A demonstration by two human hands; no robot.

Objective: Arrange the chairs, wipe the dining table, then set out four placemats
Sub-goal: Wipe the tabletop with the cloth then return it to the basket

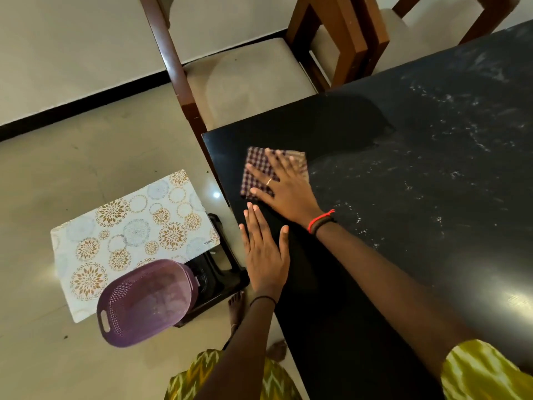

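Observation:
A black dining table (403, 174) fills the right side; its near-left corner looks dark and clean, while the part further right carries pale streaks. My right hand (285, 192) lies flat with spread fingers on a folded purple checked cloth (258, 168) near the table's left corner. My left hand (265, 255) rests flat on the table's left edge, holding nothing. A stack of patterned placemats (127, 235) with gold and blue circles lies on a low black stool (219, 272) left of the table. A wooden chair (245, 79) with a beige seat stands at the table's far-left end.
A purple perforated basket (144, 301) sits on the stool, partly over the placemats. A second wooden chair (360, 39) stands at the table's far side. My bare feet (236, 310) are on the beige tiled floor (72, 168) beside the stool.

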